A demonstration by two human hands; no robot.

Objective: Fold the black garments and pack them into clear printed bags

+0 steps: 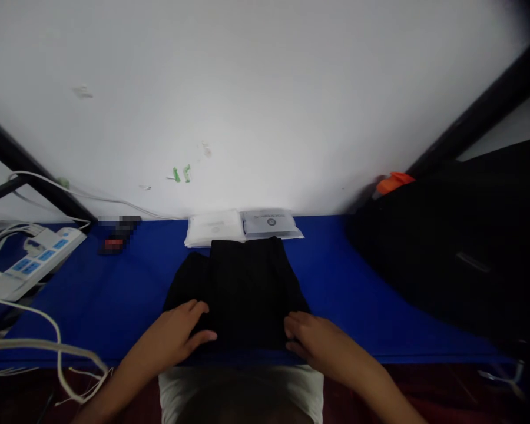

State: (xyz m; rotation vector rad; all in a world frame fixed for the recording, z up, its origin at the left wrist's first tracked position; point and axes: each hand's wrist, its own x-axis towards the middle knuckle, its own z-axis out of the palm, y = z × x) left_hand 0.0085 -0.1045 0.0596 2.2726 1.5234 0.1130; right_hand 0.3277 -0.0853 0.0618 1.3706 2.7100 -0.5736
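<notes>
A black cloth garment [249, 288] lies partly folded on the blue surface [128, 282], close to its front edge. My left hand [181, 330] rests on the garment's left side, thumb and fingers apart. At the right side, my right hand [304, 335] has its fingers curled together on the black fabric, pinching its edge. Just behind the garment lie two flat packets side by side: a white one [214, 227] on the left and a greyish one [269, 224] with dark print on the right.
A white power strip [35, 265] with cables sits at the far left. Near the wall is a blurred dark item [119, 235]. A large black bag [459, 247] fills the right, with an orange item [394, 182] behind it. Dark frame bars flank both sides.
</notes>
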